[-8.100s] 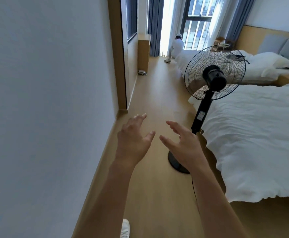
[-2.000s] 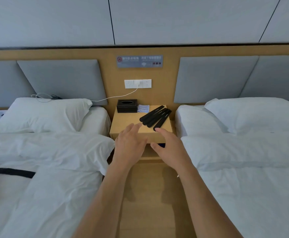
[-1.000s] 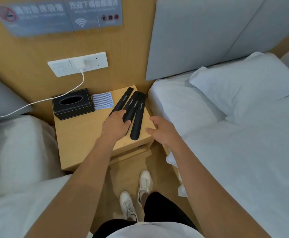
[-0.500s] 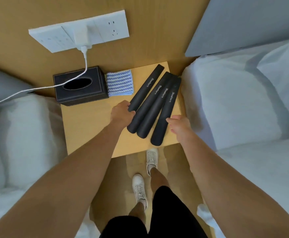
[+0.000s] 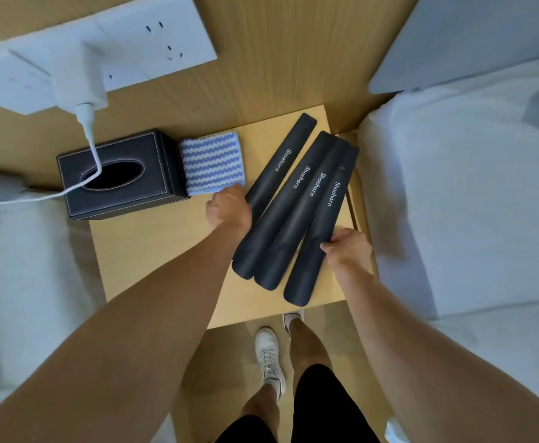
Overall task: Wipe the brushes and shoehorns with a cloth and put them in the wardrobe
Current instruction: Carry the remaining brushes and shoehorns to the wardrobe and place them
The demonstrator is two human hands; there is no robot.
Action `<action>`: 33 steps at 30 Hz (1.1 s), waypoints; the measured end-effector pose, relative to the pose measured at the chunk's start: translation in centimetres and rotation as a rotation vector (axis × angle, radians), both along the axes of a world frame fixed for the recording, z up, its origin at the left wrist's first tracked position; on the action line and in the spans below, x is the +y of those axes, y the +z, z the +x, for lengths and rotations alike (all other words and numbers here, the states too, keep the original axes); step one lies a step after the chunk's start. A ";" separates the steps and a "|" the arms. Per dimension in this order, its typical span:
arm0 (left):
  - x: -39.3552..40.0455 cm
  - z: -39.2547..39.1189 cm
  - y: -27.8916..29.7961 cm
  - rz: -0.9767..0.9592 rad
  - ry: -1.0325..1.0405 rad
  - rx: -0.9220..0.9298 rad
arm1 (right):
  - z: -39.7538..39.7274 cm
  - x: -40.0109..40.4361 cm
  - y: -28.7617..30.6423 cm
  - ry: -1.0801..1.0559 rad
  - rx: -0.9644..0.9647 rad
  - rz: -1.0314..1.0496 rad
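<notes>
At nine o'clock from where I look down, a black tissue box (image 5: 119,174) sits at the back left of the wooden nightstand (image 5: 153,251), with a white charger cable (image 5: 85,174) draped across its top from the wall socket (image 5: 101,49) at eleven o'clock. Just right of the box, touching it, lies the folded blue-and-white striped cloth (image 5: 212,163). My left hand (image 5: 228,207) sits at the centre, fingers curled under, knuckles against the near edge of the cloth and the lower end of the leftmost shoehorn (image 5: 281,161); I cannot tell whether it actually grips either one. Four black shoehorns fan out toward one o'clock, each marked "Shoehorn", the three right ones (image 5: 297,215) lying side by side and touching. At three o'clock my right hand (image 5: 348,251) pinches the edge of the rightmost shoehorn (image 5: 322,231) between thumb and fingers. White bedding (image 5: 469,193) flanks the nightstand further right. At six o'clock, white sneakers (image 5: 269,353) stand on the floor.
</notes>
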State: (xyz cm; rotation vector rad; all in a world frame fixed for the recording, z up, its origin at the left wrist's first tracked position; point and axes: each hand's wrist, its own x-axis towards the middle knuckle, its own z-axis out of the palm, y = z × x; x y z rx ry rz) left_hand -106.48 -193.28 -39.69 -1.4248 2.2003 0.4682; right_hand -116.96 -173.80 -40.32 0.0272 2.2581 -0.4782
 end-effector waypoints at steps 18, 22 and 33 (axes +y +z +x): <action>0.9 -1.1 11.6 0.003 -0.112 0.254 | -3.5 0.7 10.6 -0.118 0.125 -0.192; 1.5 -1.6 16.5 0.002 -0.142 0.477 | -3.6 0.6 16.9 -0.176 0.239 -0.301; 6.1 -2.7 34.1 0.099 -0.375 1.060 | 1.4 6.0 35.3 -0.350 0.501 -0.626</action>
